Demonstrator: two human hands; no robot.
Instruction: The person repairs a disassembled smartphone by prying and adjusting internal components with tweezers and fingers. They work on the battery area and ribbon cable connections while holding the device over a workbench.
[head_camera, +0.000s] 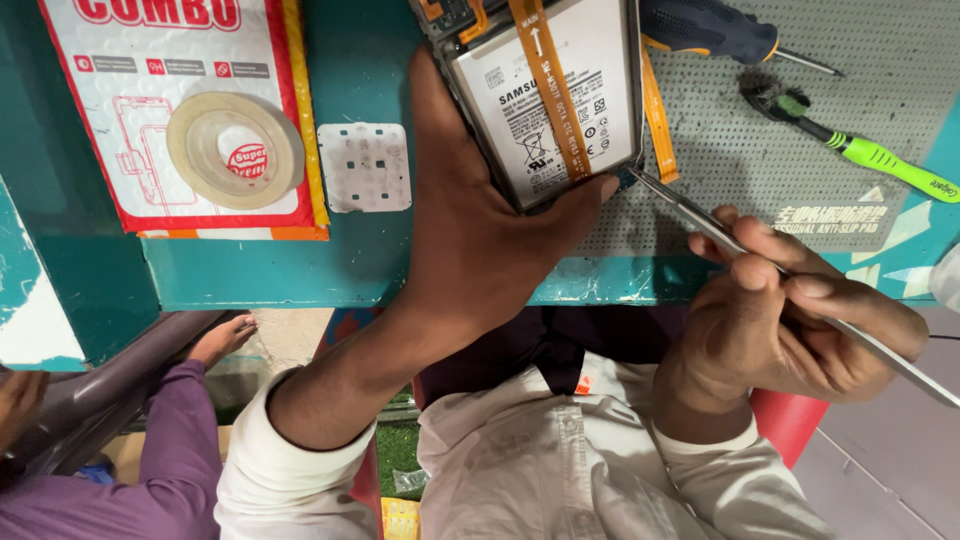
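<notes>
Two screwdrivers (715, 28) (850, 145), one tape roll (235, 150), one tweezers (700, 215)

Lighting is bright and even, coming from above the bench; colours read strongly. Shadows are soft and short: a faint one lies under the left hand (470, 230) on the teal bench top (360, 60), and the area below the bench edge is dimmer. Mild glare shows on the white battery (560, 95) and along the tweezers (700, 215) held in the right hand (790, 320). Focus is sharp across the centre. Wide-angle distortion bends straight lines toward the edges, stretching the tape roll (235, 150) and the green screwdriver (870, 155). The tweezers' near end at the lower right looks slightly soft. No motion blur is evident.
</notes>
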